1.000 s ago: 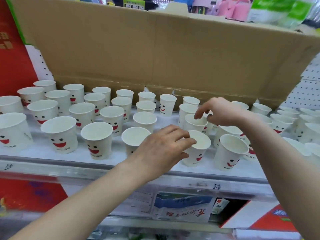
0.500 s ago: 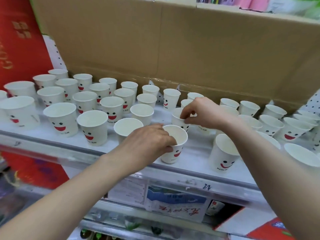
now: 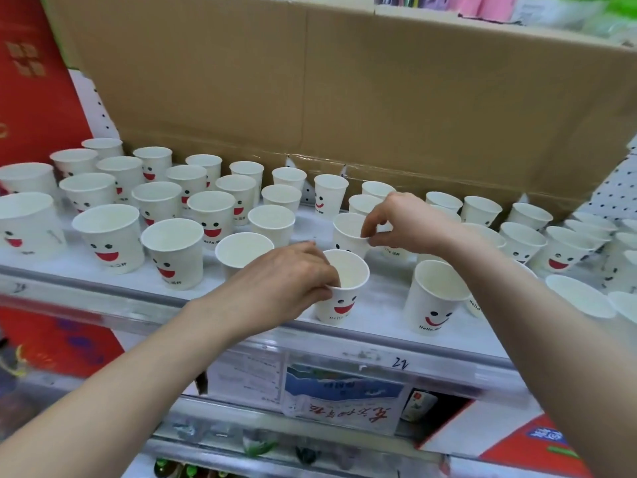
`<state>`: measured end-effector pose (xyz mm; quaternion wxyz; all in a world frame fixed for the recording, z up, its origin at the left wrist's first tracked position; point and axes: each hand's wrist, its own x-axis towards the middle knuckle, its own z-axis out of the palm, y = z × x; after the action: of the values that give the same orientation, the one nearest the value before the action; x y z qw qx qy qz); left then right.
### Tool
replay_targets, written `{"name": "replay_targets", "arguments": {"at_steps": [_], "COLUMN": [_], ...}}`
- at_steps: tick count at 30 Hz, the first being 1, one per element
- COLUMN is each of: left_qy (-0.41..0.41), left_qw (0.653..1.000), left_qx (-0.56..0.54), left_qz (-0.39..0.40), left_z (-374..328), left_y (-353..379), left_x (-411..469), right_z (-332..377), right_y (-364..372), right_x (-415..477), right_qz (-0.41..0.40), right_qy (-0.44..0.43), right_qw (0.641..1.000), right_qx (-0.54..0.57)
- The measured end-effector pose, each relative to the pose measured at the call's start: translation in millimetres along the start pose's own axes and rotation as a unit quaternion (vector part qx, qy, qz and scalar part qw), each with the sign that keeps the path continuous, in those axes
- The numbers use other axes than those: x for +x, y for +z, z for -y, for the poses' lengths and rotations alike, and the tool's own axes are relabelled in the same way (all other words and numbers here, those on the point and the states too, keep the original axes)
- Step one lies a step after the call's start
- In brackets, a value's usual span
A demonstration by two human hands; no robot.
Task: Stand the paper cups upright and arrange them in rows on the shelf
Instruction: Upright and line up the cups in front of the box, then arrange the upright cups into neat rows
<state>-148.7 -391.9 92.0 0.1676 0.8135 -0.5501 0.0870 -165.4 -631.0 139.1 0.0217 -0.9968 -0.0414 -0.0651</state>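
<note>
Many white paper cups with red smiley faces stand upright on the white shelf [image 3: 379, 305]. On the left several cups stand in neat rows, such as one front cup [image 3: 110, 241]. My left hand [image 3: 286, 281] pinches the rim of a front-row cup [image 3: 341, 291] near the shelf edge. Behind it, my right hand [image 3: 403, 225] grips the rim of a second cup [image 3: 350, 232]. To the right, more cups stand loosely spaced, including a front one [image 3: 434, 298].
A large brown cardboard sheet [image 3: 344, 91] leans against the back of the shelf. The metal shelf lip [image 3: 396, 353] carries price labels. A red box [image 3: 31, 81] stands at the left. White pegboard [image 3: 617, 191] shows at the right. Goods lie on the shelf below.
Both hands have drawn their cups leftward along the shelf toward the ordered rows. The view has shifted to the right and down.
</note>
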Motion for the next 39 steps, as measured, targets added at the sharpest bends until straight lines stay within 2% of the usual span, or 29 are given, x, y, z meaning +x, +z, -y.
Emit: {"name": "replay_targets", "arguments": {"at_steps": [7, 26, 28, 33, 35, 39], "left_qy": [0.013, 0.022, 0.013, 0.002, -0.003, -0.013], "left_qw": [0.999, 1.0, 1.0, 0.998, 0.998, 0.996], "left_qx": [0.017, 0.0, -0.003, 0.019, 0.045, 0.092], "left_qz": [-0.042, -0.022, -0.025, -0.051, -0.052, 0.008], "left_z": [-10.6, 4.5, 4.1, 14.6, 24.7, 42.7], "left_y": [5.1, 0.3, -3.0, -30.1, -38.3, -35.8], "left_x": [9.0, 0.4, 0.6, 22.9, 41.0, 72.7], "right_z": [4.0, -6.3, -9.4, -38.8, -52.1, -61.0], "right_y": [6.6, 7.1, -1.2, -33.7, -33.8, -16.8], "right_x": [4.6, 15.5, 14.3, 20.4, 30.8, 54.6], "right_qz": [-0.006, 0.024, 0.026, -0.044, -0.023, 0.046], "right_qy": [-0.028, -0.056, -0.05, 0.028, 0.044, 0.026], "right_qw": [1.0, 0.998, 0.998, 0.998, 0.999, 0.996], "right_qx": [0.013, 0.014, 0.034, 0.037, -0.013, -0.071]}}
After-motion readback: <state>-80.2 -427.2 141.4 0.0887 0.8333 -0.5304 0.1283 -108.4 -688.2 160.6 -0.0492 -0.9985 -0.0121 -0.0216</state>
